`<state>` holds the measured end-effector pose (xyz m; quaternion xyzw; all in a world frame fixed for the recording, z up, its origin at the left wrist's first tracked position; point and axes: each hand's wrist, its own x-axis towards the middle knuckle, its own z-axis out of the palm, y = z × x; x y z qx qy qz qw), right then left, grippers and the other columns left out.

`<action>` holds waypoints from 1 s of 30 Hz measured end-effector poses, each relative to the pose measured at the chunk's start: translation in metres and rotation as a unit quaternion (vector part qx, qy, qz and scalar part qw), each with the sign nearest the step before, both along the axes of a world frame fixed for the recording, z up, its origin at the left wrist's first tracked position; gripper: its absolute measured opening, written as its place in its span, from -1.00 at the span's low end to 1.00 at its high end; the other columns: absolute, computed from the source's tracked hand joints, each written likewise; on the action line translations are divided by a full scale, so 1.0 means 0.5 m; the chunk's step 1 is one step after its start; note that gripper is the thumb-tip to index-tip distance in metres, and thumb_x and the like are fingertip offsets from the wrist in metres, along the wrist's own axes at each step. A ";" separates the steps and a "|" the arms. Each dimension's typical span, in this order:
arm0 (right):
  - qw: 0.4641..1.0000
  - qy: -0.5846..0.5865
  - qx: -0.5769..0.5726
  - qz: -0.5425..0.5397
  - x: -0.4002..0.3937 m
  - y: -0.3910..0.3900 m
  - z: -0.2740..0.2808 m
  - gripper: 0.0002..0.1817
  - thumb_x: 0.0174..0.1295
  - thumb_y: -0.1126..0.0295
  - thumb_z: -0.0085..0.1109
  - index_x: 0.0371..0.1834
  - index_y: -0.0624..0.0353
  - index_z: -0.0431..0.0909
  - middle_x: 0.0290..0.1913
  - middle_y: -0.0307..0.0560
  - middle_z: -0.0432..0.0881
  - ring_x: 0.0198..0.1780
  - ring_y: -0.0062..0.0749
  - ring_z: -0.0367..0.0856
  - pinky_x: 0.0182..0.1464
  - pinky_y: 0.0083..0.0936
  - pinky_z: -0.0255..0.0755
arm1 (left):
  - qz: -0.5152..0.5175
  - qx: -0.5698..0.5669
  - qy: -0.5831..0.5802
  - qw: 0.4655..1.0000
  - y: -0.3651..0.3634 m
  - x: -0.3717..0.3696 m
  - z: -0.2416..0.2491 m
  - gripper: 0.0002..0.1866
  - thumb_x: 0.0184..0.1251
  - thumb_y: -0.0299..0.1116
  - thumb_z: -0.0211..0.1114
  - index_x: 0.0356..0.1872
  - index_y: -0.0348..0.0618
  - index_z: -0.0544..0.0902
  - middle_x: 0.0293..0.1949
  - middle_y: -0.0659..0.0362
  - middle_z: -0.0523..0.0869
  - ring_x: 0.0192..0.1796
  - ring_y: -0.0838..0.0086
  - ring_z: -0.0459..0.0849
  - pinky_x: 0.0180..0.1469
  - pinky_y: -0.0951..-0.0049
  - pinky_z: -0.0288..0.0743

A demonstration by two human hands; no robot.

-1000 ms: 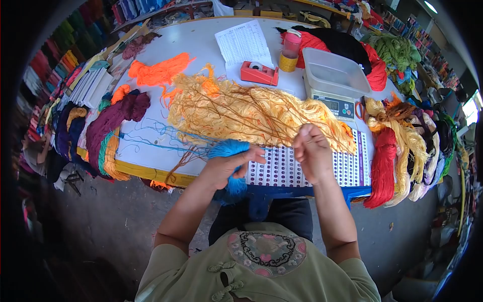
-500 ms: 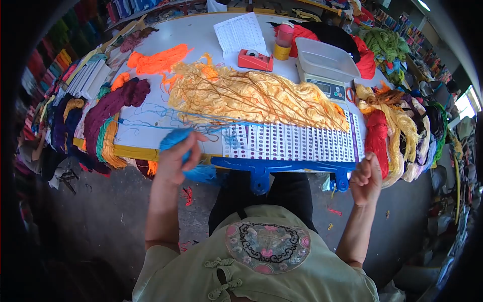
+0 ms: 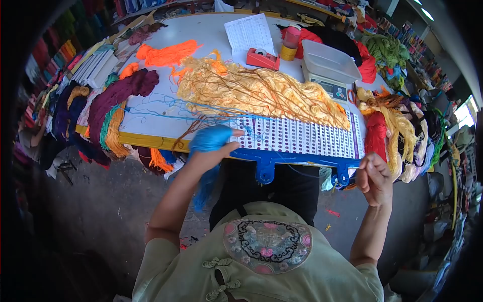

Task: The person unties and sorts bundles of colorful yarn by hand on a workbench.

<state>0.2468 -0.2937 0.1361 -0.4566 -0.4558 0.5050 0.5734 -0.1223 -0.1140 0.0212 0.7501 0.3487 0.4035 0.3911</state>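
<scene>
Our left hand is closed around a bundle of blue thread at the near edge of the tabletop, beside the left end of the white sample card with its rows of purple dots. Part of the bundle hangs below the edge in front of our knees, so the grip keeps it from sliding off. Our right hand is held out past the right end of the card, off the tabletop, with the fingers pinched together; they seem to hold a fine strand, but it is too thin to make out for certain. A faint blue line runs along the blue frame under the card, which suggests a single thread drawn taut between both hands.

Behind the card lies a wide heap of yellow thread with brown strands across it. Farther back stand a red tape dispenser, a scale with a clear tub and a printed sheet. Purple and orange skeins hang over the left edge, red and gold skeins over the right.
</scene>
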 end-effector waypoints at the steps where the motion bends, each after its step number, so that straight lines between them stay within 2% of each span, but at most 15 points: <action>1: 0.999 -0.031 -0.015 0.038 -0.018 0.025 0.024 -0.77 0.44 0.29 0.04 -0.22 0.26 0.52 -0.63 -0.21 0.48 -0.68 -0.70 0.35 -0.61 -0.77 0.21 | 0.003 0.153 0.062 0.986 0.037 0.026 -0.030 -0.67 0.16 -0.34 0.41 -0.03 -0.13 0.68 -0.34 0.10 0.69 -0.45 0.30 0.62 -0.34 0.32 0.50; 2: 0.996 -0.047 -0.024 0.072 -0.035 0.052 0.047 -0.77 0.44 0.29 0.05 -0.23 0.26 0.53 -0.63 -0.21 0.49 -0.67 -0.69 0.37 -0.60 -0.77 0.22 | 0.007 0.303 0.124 0.945 0.067 0.049 -0.052 -0.66 0.12 -0.32 0.43 -0.05 -0.12 0.69 -0.33 0.07 0.70 -0.38 0.21 0.67 -0.26 0.22 0.54; 6: 0.968 -0.137 -0.071 0.196 -0.095 0.158 0.122 -0.76 0.44 0.29 0.05 -0.23 0.26 0.56 -0.60 -0.22 0.53 -0.62 -0.71 0.44 -0.56 -0.77 0.26 | 0.022 0.085 0.379 0.921 0.156 0.127 -0.098 -0.68 0.05 -0.15 0.48 -0.26 -0.14 0.71 -0.37 -0.04 0.67 -0.22 0.08 0.68 -0.12 0.12 0.51; 10: 0.894 -0.267 -0.137 0.333 -0.127 0.293 0.142 -0.76 0.47 0.27 0.01 -0.20 0.22 0.57 -0.54 -0.24 0.56 -0.57 -0.70 0.46 -0.51 -0.73 0.33 | -0.013 0.136 0.323 0.936 0.186 0.090 -0.089 -0.72 0.15 -0.12 0.43 -0.29 -0.10 0.71 -0.40 0.03 0.68 -0.31 0.20 0.66 -0.20 0.17 0.51; 11: 0.865 -0.308 -0.135 0.372 -0.127 0.336 0.144 -0.75 0.49 0.28 -0.04 -0.18 0.21 0.57 -0.51 -0.24 0.57 -0.54 -0.67 0.49 -0.46 -0.69 0.38 | 0.055 -0.127 0.161 0.977 0.197 0.062 -0.077 -0.73 0.19 -0.12 0.41 -0.26 -0.08 0.70 -0.43 0.13 0.66 -0.36 0.34 0.61 -0.27 0.30 0.48; 12: 0.874 -0.287 -0.105 0.379 -0.120 0.385 0.136 -0.76 0.48 0.28 -0.03 -0.17 0.21 0.57 -0.50 -0.20 0.59 -0.54 -0.61 0.51 -0.43 -0.65 0.41 | 0.122 -0.375 -0.017 0.919 0.202 0.030 -0.048 -0.74 0.24 -0.12 0.39 -0.22 -0.07 0.70 -0.45 0.23 0.65 -0.41 0.48 0.56 -0.35 0.43 0.45; 15: 0.982 -0.134 0.111 0.066 -0.049 0.579 0.118 -0.70 0.39 0.30 0.09 0.03 0.30 0.46 -0.15 -0.04 0.64 -0.21 -0.45 0.66 -0.22 -0.55 0.53 | 0.283 -0.299 -0.382 0.827 0.277 -0.125 -0.069 -0.71 0.34 -0.29 0.32 0.02 -0.16 0.63 -0.31 0.32 0.63 -0.44 0.72 0.39 -0.48 0.76 0.18; 16: 0.986 -0.078 0.118 -0.086 -0.024 0.625 0.128 -0.64 0.37 0.32 0.11 0.14 0.30 0.41 0.00 0.01 0.61 -0.12 -0.42 0.67 -0.18 -0.51 0.55 | 0.353 -0.261 -0.373 0.817 0.269 -0.160 -0.051 -0.71 0.35 -0.29 0.31 0.03 -0.15 0.63 -0.28 0.33 0.62 -0.44 0.73 0.39 -0.48 0.76 0.18; 19: 0.957 -0.201 0.038 -0.203 0.065 0.654 0.056 -0.44 0.27 0.28 0.28 0.30 0.20 0.34 0.27 0.04 0.42 -0.06 -0.29 0.66 -0.08 -0.36 0.57 | 0.450 -0.175 -0.316 0.817 0.195 -0.242 -0.001 -0.71 0.40 -0.24 0.28 0.03 -0.16 0.61 -0.34 0.33 0.61 -0.51 0.75 0.37 -0.54 0.74 0.17; 21: 0.914 -0.360 -0.046 -0.180 0.065 0.623 -0.024 -0.54 0.26 0.27 0.30 0.17 0.23 0.47 0.19 0.03 0.49 -0.12 -0.31 0.66 -0.10 -0.39 0.55 | 0.368 -0.270 -0.302 0.837 0.147 -0.300 0.040 -0.71 0.43 -0.21 0.24 0.00 -0.17 0.60 -0.43 0.32 0.59 -0.62 0.74 0.33 -0.64 0.74 0.10; 23: 0.833 -0.494 0.148 -0.201 0.094 0.614 -0.187 -0.67 0.27 0.30 0.27 0.02 0.26 0.57 0.00 0.04 0.59 -0.21 -0.33 0.66 -0.18 -0.43 0.53 | 0.238 -0.302 -0.344 0.857 0.138 -0.296 0.123 -0.71 0.46 -0.19 0.20 -0.01 -0.19 0.59 -0.48 0.30 0.57 -0.68 0.73 0.30 -0.70 0.74 0.07; 26: 0.919 -0.382 0.013 -0.097 0.035 0.552 -0.245 -0.75 0.26 0.34 0.28 -0.07 0.22 0.59 -0.20 0.04 0.65 -0.28 -0.24 0.67 -0.18 -0.41 0.52 | 0.114 -0.356 -0.463 0.804 0.158 -0.273 0.279 -0.71 0.50 -0.21 0.14 0.01 -0.23 0.57 -0.47 0.23 0.61 -0.70 0.69 0.37 -0.75 0.73 0.15; 28: 0.886 -0.441 0.103 -0.100 0.013 0.536 -0.283 -0.81 0.25 0.37 0.25 -0.12 0.15 0.59 -0.14 -0.01 0.64 -0.31 -0.14 0.67 -0.19 -0.39 0.53 | 0.021 -0.314 -0.494 0.811 0.201 -0.254 0.401 -0.63 0.52 -0.23 0.12 0.13 -0.31 0.51 -0.38 0.11 0.66 -0.61 0.62 0.51 -0.69 0.71 0.31; 29: 0.874 -0.461 0.110 -0.107 0.007 0.529 -0.293 -0.82 0.25 0.38 0.25 -0.11 0.14 0.58 -0.12 -0.03 0.63 -0.32 -0.13 0.66 -0.21 -0.37 0.53 | 0.084 -0.246 -0.520 0.813 0.208 -0.211 0.476 -0.54 0.53 -0.23 0.09 0.26 -0.37 0.38 -0.26 0.03 0.67 -0.50 0.57 0.59 -0.58 0.70 0.41; 30: 0.861 -0.481 0.116 -0.116 0.003 0.523 -0.307 -0.82 0.25 0.39 0.24 -0.11 0.12 0.57 -0.10 -0.06 0.62 -0.32 -0.13 0.66 -0.22 -0.36 0.53 | -0.108 -0.251 -0.466 0.841 0.247 -0.219 0.537 -0.52 0.54 -0.27 0.06 0.31 -0.40 0.29 -0.16 -0.03 0.63 -0.41 0.54 0.62 -0.55 0.68 0.45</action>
